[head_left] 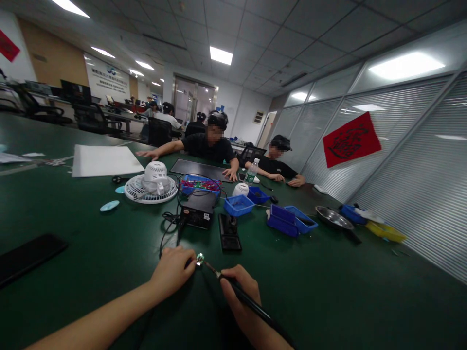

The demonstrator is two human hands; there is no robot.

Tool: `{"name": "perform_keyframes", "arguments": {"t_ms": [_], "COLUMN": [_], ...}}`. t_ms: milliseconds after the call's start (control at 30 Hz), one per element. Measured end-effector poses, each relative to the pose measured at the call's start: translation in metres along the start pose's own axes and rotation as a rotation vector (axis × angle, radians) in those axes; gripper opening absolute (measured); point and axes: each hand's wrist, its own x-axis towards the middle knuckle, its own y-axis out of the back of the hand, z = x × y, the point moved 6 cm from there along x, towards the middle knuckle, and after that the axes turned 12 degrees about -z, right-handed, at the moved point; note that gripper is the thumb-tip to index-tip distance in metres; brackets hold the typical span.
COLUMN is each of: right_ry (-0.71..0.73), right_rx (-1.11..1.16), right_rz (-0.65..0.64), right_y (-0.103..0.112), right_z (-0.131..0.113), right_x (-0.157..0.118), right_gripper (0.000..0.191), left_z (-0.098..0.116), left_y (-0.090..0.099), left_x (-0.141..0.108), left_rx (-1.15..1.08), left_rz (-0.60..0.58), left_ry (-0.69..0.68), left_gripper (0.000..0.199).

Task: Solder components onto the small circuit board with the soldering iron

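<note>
In the head view, the left hand [174, 268] pinched a small circuit board [200, 259] on the near side of the black soldering station [198, 204]. The right hand [241, 308] gripped a soldering iron [256, 307] — its tip just beside the board. Right of the station lay an iron stand [230, 242]; left, a white fan [156, 172].

Between left hand [175, 268] and right hand [238, 308], passage is obstructed by the soldering iron [254, 305]; ahead, by the black box [198, 211] and black stand [230, 238]. Lateral clearance is provided over the bench [357, 296] at right, short of the blue trays [281, 221].
</note>
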Motion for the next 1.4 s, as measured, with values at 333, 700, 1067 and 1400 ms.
{"name": "perform_keyframes", "arguments": {"t_ms": [333, 700, 1067, 1400], "right_ry": [-0.018, 0.008, -0.003, 0.015], "right_rx": [-0.015, -0.074, -0.064, -0.042], "right_rz": [-0.057, -0.056, -0.059, -0.044], "right_y": [-0.006, -0.004, -0.004, -0.003], "right_z": [0.006, 0.0, 0.0, -0.007], "right_x": [-0.001, 0.002, 0.0, 0.001], "right_gripper": [0.009, 0.009, 0.008, 0.008], "left_z": [-0.001, -0.003, -0.003, 0.0], "left_y": [-0.002, -0.003, 0.0, 0.001], "left_x": [0.002, 0.002, 0.001, 0.0], "left_rx": [-0.03, -0.027, -0.063, -0.047], "left_rz": [0.024, 0.021, 0.044, 0.05], "left_ry": [-0.028, -0.015, -0.03, -0.054], "left_gripper": [0.024, 0.024, 0.019, 0.017]}}
